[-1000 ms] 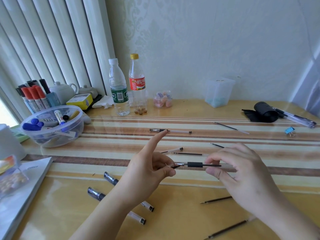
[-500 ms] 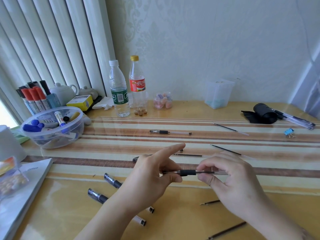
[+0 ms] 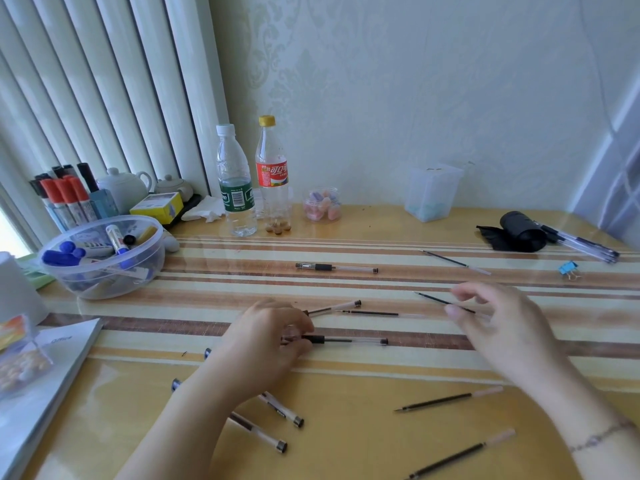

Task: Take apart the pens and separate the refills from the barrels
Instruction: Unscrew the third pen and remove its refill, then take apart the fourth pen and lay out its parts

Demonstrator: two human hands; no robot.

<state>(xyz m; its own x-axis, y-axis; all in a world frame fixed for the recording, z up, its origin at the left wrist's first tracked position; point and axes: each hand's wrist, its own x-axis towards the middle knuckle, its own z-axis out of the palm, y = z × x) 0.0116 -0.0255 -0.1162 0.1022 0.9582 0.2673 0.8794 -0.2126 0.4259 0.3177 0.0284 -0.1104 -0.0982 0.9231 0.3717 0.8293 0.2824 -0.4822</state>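
Lying on the striped table (image 3: 415,258), a pen (image 3: 346,340) is being pinched at its grip end by the left hand (image 3: 263,344). Loose refills (image 3: 446,398) and barrels (image 3: 282,408) are lying around. The right hand (image 3: 498,323) is hovering nearby, blurred, fingers spread, holding nothing.

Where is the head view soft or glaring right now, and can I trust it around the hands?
Head view: the right hand is motion-blurred, fingers smeared over a thin refill; the left hand and the pen it pinches are sharper. Window light from the left puts a sheen on the table, and the blinds bow with wide-angle distortion.
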